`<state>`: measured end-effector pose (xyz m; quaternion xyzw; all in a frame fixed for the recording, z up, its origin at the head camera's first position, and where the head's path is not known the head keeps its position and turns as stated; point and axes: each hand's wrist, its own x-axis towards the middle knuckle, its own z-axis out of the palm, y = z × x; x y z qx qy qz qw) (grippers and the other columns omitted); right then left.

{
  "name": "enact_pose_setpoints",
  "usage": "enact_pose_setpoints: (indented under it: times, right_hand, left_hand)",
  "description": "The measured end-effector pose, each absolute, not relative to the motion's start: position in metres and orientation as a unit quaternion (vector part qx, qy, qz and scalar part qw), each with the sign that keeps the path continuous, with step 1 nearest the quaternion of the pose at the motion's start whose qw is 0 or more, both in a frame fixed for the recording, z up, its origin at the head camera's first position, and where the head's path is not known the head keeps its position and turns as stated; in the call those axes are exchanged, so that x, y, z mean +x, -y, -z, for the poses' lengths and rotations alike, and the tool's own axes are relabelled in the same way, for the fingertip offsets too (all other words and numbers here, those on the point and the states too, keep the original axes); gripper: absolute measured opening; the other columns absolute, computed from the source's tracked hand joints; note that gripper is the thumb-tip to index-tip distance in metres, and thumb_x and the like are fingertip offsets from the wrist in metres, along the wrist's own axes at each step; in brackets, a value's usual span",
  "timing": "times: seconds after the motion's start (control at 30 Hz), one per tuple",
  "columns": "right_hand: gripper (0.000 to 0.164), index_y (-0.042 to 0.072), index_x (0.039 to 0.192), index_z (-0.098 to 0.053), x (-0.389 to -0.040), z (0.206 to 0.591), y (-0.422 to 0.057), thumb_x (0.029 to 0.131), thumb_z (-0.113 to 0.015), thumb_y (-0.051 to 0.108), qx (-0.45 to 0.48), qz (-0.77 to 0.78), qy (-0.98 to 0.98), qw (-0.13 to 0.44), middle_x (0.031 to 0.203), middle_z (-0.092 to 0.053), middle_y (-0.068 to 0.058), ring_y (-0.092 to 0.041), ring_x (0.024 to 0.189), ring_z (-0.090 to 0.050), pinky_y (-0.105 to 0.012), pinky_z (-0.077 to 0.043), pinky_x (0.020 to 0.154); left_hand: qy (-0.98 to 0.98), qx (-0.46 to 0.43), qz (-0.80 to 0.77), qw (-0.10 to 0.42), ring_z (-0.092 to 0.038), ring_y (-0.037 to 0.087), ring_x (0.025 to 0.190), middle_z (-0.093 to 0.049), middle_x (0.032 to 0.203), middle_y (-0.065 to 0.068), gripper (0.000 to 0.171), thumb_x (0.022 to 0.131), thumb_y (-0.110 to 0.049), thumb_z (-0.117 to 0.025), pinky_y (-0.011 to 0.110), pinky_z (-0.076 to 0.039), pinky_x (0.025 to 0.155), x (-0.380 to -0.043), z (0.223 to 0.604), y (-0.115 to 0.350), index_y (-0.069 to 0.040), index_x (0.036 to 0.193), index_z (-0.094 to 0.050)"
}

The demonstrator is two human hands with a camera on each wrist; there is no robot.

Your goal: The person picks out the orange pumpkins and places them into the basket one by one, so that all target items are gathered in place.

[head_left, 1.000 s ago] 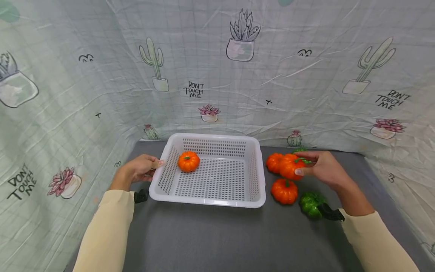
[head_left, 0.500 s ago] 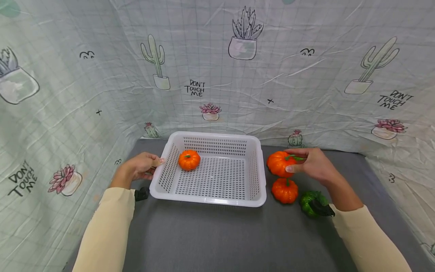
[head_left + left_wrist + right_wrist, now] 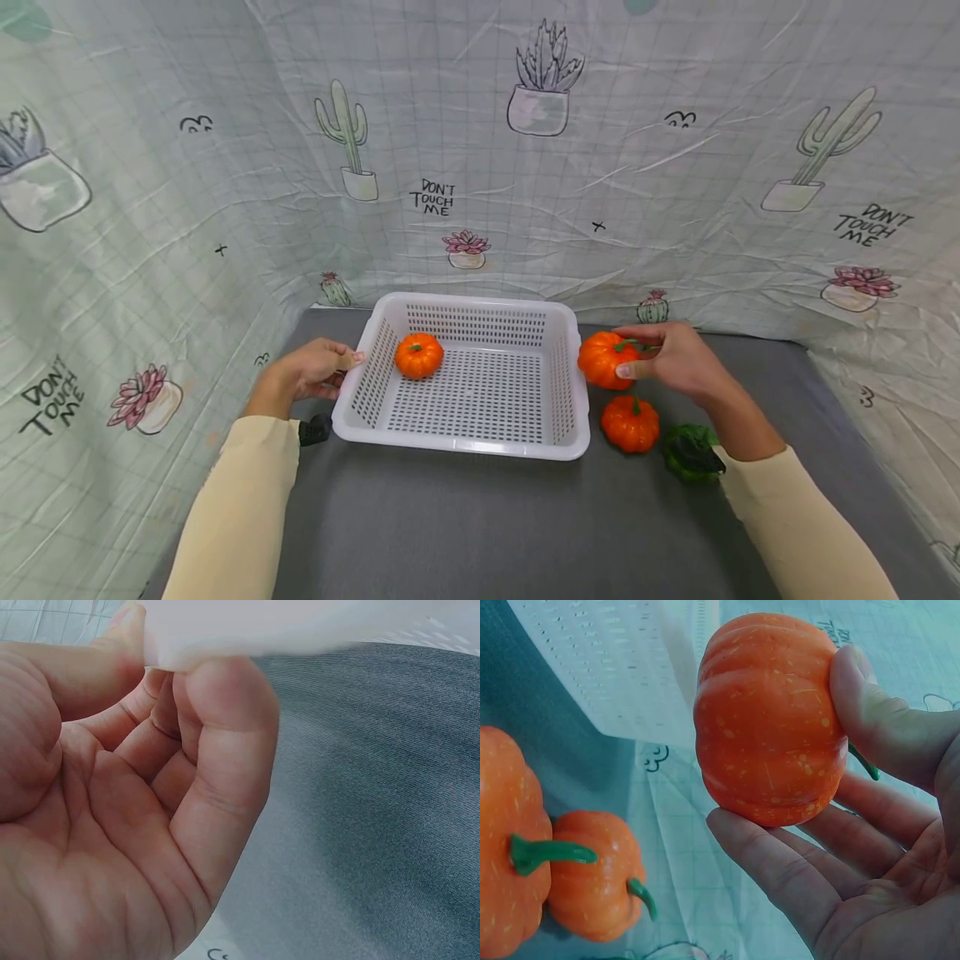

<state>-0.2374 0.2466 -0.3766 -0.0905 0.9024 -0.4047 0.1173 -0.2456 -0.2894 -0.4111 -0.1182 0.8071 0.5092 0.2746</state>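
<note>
My left hand (image 3: 315, 368) pinches the left rim of a white plastic basket (image 3: 460, 445), thumb over the edge and fingers curled beneath it. One small orange toy pumpkin (image 3: 419, 356) sits inside, towards the left wall. Held between the thumb and fingers of my right hand (image 3: 678, 360) is another orange pumpkin (image 3: 772, 720) with a green stem. In the head view it overlaps the basket's right rim. Below it on the table rests an orange pumpkin (image 3: 630, 423). The right wrist view shows a further orange pumpkin (image 3: 598, 876), hidden in the head view.
A green pumpkin (image 3: 688, 450) lies on the grey tabletop (image 3: 465, 533), partly covered by my right sleeve and wrist strap. Behind the basket and along both sides hangs a pale curtain (image 3: 480, 150) printed with cacti.
My right hand has moved left with the orange pumpkin, from above the other pumpkins to the basket's right rim. The left hand has stayed on the basket's left rim.
</note>
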Motion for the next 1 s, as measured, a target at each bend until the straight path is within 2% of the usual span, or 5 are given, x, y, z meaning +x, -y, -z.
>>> enact_pose_setpoints:
  times: [0.37,0.53,0.73,0.87,1.0]
  right_hand:
    - [0.064,0.01,0.147,-0.06,-0.242,0.379,-0.232,0.09,-0.083,0.025,-0.088,0.423,-0.893,0.131,0.15,-0.057,-0.022,-0.043,0.134,-0.059,-0.055,-0.053,0.105]
    - [0.063,0.009,0.146,-0.06,-0.243,0.378,-0.225,0.089,-0.084,0.023,-0.09,0.428,-0.89,0.13,0.147,-0.06,-0.023,-0.04,0.124,-0.067,-0.049,-0.057,0.1]
    - [0.063,0.006,0.143,-0.062,-0.246,0.379,-0.216,0.086,-0.086,0.02,-0.108,0.43,-0.889,0.117,0.14,-0.065,-0.026,-0.039,0.119,-0.07,-0.045,-0.059,0.095]
    - [0.063,0.007,0.143,-0.063,-0.248,0.38,-0.209,0.087,-0.086,0.021,-0.105,0.423,-0.892,0.117,0.139,-0.066,-0.025,-0.039,0.12,-0.069,-0.047,-0.059,0.097]
    - [0.062,0.009,0.144,-0.062,-0.25,0.379,-0.202,0.088,-0.085,0.022,-0.108,0.414,-0.896,0.122,0.142,-0.064,-0.022,-0.042,0.128,-0.064,-0.052,-0.055,0.102]
  left_hand:
    - [-0.805,-0.117,-0.512,0.276,-0.061,0.016,0.08,-0.069,0.09,0.001,0.031,0.108,-0.033,-0.056,0.03,-0.055,0.07,-0.244,0.41,0.288,-0.005,0.112,-0.068]
    - [-0.807,-0.117,-0.509,0.275,-0.06,0.016,0.078,-0.068,0.089,0.001,0.031,0.108,-0.034,-0.056,0.03,-0.054,0.069,-0.244,0.41,0.287,-0.005,0.11,-0.067]
    - [-0.81,-0.117,-0.506,0.272,-0.059,0.017,0.079,-0.068,0.089,0.001,0.032,0.108,-0.034,-0.056,0.031,-0.054,0.069,-0.244,0.41,0.288,-0.005,0.109,-0.067]
    - [-0.809,-0.119,-0.507,0.272,-0.059,0.017,0.079,-0.068,0.089,0.001,0.031,0.108,-0.034,-0.056,0.031,-0.054,0.07,-0.245,0.411,0.289,-0.006,0.108,-0.068]
    - [-0.807,-0.12,-0.509,0.273,-0.059,0.017,0.079,-0.068,0.089,0.002,0.03,0.108,-0.034,-0.056,0.031,-0.054,0.07,-0.245,0.413,0.289,-0.006,0.108,-0.067]
